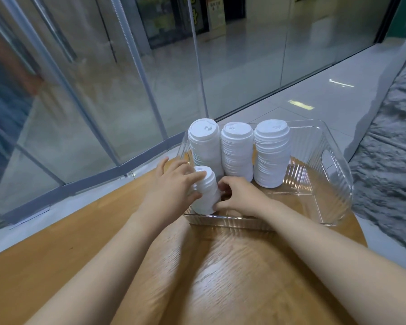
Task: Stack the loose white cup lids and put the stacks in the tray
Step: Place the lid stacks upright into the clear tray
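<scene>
A clear ribbed plastic tray point(333, 184) sits on the wooden table. Three tall stacks of white cup lids stand along its far side: left stack point(204, 146), middle stack point(237, 151), right stack point(271, 153). A shorter stack of white lids point(206, 193) stands in the tray's near left corner. My left hand point(174, 184) holds this short stack from the left, fingers curled over its top and side. My right hand point(237, 195) grips its right side near the base, thumb low on the stack.
The round wooden table point(220, 277) ends just right of the tray. Glass wall panels with metal frames point(136, 66) rise close behind the table's far edge. A grey textured surface point(389, 160) lies at the right.
</scene>
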Available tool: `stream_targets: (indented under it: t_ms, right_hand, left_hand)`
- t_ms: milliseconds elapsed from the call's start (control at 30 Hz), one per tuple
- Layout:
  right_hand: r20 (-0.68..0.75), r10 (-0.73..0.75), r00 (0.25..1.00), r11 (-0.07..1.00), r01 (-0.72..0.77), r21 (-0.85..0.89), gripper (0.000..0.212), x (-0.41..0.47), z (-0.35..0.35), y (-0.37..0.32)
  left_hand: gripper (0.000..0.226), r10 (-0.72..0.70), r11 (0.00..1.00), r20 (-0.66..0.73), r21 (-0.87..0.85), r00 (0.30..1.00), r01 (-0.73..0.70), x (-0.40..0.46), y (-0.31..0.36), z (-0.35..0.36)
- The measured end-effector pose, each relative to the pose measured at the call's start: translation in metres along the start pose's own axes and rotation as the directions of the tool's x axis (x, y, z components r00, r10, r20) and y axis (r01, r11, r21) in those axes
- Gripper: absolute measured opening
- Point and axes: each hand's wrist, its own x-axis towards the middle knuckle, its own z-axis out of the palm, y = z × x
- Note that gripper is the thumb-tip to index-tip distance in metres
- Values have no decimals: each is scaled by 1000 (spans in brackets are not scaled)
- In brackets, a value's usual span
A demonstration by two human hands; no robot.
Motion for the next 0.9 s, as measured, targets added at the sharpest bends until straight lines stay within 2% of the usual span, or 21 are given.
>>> stream_targets:
  t_ms: [167,333,467,533,700,900]
  right_hand:
    - [-32,10,999,999,-11,-44,40,-18,-14,-12]
    - [-116,-56,992,997,50,-55,28,-48,-31,-38]
    - [-162,-148,976,987,155,30,27,-96,-27,-72]
    - [-156,-200,967,974,213,72,26,-125,-14,-87]
    - [-43,-319,947,936,322,142,29,-184,51,-129]
    - [175,-429,886,882,369,294,31,-246,151,-186]
  left_hand:
    - [43,-19,997,-19,80,1000,20,-3,8,-2]
    - [66,0,999,-76,50,997,4,-27,18,-23]
    - [63,-90,996,-103,-3,991,90,-94,33,-72]
    - [61,-107,991,-165,62,980,118,-146,40,-97]
    - [49,-251,913,-57,318,966,256,-289,42,-166]
    - [39,-527,778,-46,376,849,503,-436,38,-223]
